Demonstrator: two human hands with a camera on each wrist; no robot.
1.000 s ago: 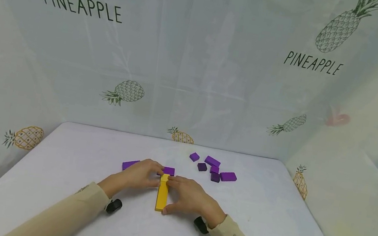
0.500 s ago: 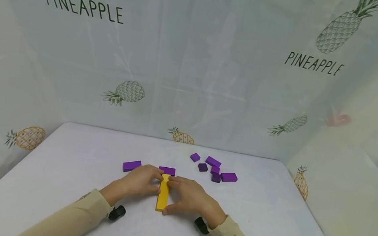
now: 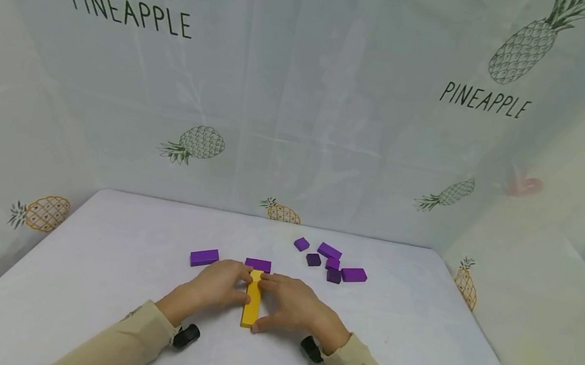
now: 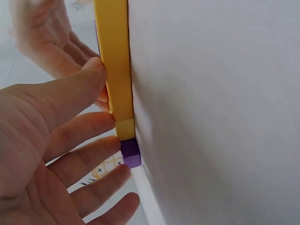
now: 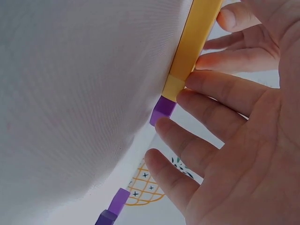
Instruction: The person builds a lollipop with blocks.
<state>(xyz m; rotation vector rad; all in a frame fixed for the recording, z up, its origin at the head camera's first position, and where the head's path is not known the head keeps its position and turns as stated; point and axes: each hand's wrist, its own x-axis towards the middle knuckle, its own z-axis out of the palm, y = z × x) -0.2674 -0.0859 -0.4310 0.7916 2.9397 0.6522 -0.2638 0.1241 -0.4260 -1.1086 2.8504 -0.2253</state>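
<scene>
A long yellow block [image 3: 250, 312] lies on the table, pointing away from me. At its far end sits a small yellow block [image 3: 256, 275], and a purple block [image 3: 258, 264] lies crosswise just beyond. My left hand [image 3: 218, 283] touches the left side of the yellow pair, thumb on the long block and fingertips by the small one. From the right, my right hand [image 3: 293, 305] touches the same pair, its thumb near the long block's close end. In both wrist views the fingers are fairly straight and spread along the sides.
Another purple block [image 3: 204, 257] lies beyond my left hand. Several purple blocks, including a long one [image 3: 354, 275] and a dark cube [image 3: 333, 275], are scattered at the back right. The white table [image 3: 152, 219] ends at a pineapple-print sheet [image 3: 302, 115].
My left hand has drawn back slightly towards me along the yellow blocks, uncovering the left purple block and more of the crosswise one. The right hand stays in place.
</scene>
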